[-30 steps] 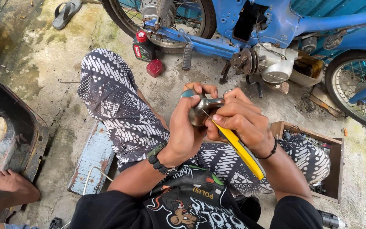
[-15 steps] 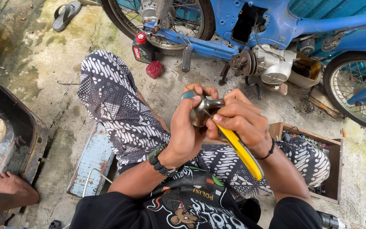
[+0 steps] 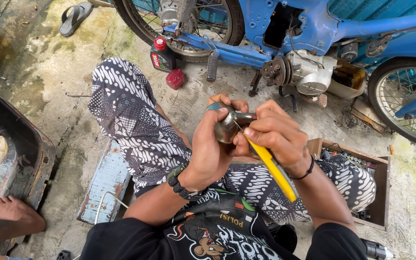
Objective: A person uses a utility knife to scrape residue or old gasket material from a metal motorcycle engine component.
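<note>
Left hand [image 3: 210, 149] is wrapped around a small metal part [image 3: 227, 127], fingers closed tight on it, held up over the lap in front of the blue motorbike [image 3: 314, 29]. Right hand [image 3: 275, 137] grips a yellow-handled tool [image 3: 273, 168], fingers pinched on it, thin tip poking into the part. I'd say keep the left grip firm and work the tip with small, controlled moves so it doesn't slip toward the thumb. The part looks rounded, dull grey-brown, kinda grimy. Oil bottle [image 3: 161, 55] and a wooden box [image 3: 369, 192] sit on the floor.
</note>
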